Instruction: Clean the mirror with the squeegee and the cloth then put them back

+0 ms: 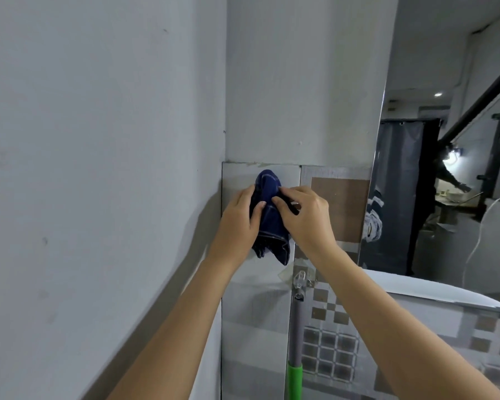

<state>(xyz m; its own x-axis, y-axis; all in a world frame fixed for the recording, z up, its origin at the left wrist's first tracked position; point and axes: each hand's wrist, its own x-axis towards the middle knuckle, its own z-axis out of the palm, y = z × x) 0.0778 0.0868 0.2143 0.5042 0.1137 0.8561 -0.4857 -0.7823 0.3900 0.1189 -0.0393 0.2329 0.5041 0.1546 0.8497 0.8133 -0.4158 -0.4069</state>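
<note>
While we stand close in the corner with both hands raised to the tiled wall, the dark blue cloth (269, 217) hangs bunched between them, its top pressed to a pale tile and its lower folds drooping free. We judge this to be the putting-back step, or else the taking-down; we cannot tell which. The risk here is plain: whatever hook holds the cloth is hidden behind the fabric, so if we let go before a fold really catches, the cloth may slide down the tile and drop. Our left hand (238, 223) is cupped against the cloth's left side, thumb laid across the fabric and fingers curled behind it, so it is closed on the cloth. Our right hand (303, 217) pinches the cloth's upper right edge with thumb and forefinger, the other fingers loosely bent. Just below, the squeegee handle (296, 342) (grey, with a green grip) hangs from a metal wall hook (300, 280), and the mirror (445, 183) stands to the right, well apart from our hands.
</note>
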